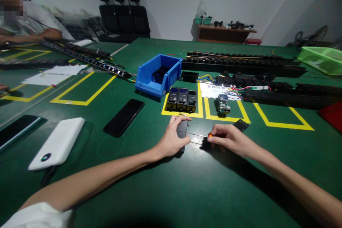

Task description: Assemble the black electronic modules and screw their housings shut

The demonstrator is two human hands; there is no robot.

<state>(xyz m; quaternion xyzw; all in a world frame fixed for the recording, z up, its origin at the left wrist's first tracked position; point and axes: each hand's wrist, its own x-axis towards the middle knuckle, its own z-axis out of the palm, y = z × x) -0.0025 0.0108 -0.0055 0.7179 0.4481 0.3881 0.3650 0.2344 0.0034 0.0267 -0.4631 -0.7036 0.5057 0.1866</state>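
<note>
White sleeve (40,216) is seen toward the near edge of the bench (171,192). Farther in, a dark module (182,129) is gripped by the left hand (170,138); an orange-handled tool (198,135) is pinched by the right hand (227,137). Room for moving is offered between both hands and that edge.

Bare left hand (172,139), in wide clasp; bare right hand (226,137), in fingertip pinch; bare forearms (107,174), angled inward.

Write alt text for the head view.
A left hand grips a dark boxy module; the right hand points a thin metal tool with an orange handle toward it. Three black boxy modules and a blue plastic bin stand beyond.
</note>
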